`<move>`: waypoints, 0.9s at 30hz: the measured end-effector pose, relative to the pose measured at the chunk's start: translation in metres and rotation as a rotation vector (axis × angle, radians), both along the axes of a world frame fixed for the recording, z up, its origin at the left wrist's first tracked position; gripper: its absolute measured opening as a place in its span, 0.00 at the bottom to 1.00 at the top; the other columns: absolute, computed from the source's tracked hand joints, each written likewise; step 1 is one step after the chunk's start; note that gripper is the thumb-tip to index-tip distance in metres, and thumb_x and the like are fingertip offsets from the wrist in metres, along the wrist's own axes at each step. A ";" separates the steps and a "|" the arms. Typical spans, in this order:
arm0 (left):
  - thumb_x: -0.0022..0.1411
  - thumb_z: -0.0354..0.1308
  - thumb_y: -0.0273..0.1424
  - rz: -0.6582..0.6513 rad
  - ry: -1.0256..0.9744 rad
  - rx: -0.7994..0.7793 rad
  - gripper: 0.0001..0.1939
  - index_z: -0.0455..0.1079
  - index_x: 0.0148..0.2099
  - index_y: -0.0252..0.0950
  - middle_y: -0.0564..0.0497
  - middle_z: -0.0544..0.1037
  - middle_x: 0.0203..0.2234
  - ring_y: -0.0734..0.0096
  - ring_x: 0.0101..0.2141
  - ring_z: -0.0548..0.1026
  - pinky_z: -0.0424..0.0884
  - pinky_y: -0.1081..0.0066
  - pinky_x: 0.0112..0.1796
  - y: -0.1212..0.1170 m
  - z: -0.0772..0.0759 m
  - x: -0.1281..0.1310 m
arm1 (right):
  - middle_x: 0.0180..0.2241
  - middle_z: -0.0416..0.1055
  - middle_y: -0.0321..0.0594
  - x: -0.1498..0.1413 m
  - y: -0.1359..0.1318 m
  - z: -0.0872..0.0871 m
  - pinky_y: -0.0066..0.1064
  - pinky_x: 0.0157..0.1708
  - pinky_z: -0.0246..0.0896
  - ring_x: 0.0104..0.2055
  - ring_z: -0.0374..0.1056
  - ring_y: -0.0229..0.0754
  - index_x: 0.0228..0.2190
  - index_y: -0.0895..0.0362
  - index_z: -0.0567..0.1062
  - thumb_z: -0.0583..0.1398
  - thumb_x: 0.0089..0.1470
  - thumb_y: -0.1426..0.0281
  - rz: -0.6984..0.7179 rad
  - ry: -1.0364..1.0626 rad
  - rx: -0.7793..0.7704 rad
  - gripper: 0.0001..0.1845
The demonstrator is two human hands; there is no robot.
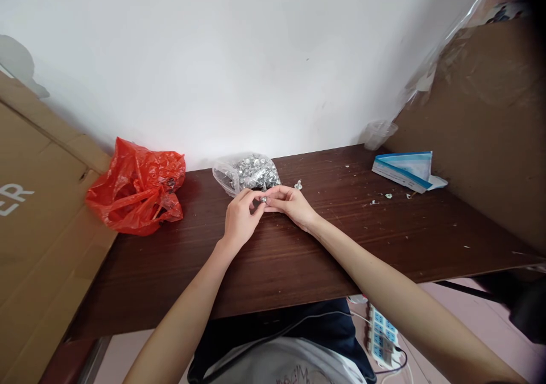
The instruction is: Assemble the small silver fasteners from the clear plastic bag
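Tabletop (277,270) nearest you, dark brown. Over it your left hand (241,219) and right hand (294,205) meet, wrists angled inward, fingers of both pinching one small metal piece (264,199). Left: red bag (132,193), contents unclear. Just beyond hands: clear bag (231,179) heaped with metal parts (256,170). Clear cup (377,135) farther right.
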State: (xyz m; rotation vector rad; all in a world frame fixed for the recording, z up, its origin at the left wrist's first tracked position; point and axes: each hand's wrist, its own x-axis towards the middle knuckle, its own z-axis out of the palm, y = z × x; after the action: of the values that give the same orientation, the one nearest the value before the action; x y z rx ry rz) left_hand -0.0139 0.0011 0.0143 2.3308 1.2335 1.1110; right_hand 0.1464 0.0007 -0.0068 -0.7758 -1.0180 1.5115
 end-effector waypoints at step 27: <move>0.60 0.56 0.26 -0.080 -0.053 0.044 0.06 0.73 0.39 0.38 0.52 0.74 0.33 0.78 0.26 0.68 0.67 0.76 0.29 -0.001 0.000 0.002 | 0.24 0.74 0.34 0.000 0.003 -0.004 0.33 0.37 0.71 0.29 0.73 0.37 0.27 0.59 0.75 0.68 0.37 0.72 -0.061 -0.210 0.046 0.11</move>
State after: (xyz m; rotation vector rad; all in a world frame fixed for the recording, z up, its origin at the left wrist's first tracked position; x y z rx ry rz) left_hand -0.0119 0.0002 0.0145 2.3445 1.0989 1.1760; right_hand 0.1467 0.0039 -0.0111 -0.9388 -1.1689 1.3702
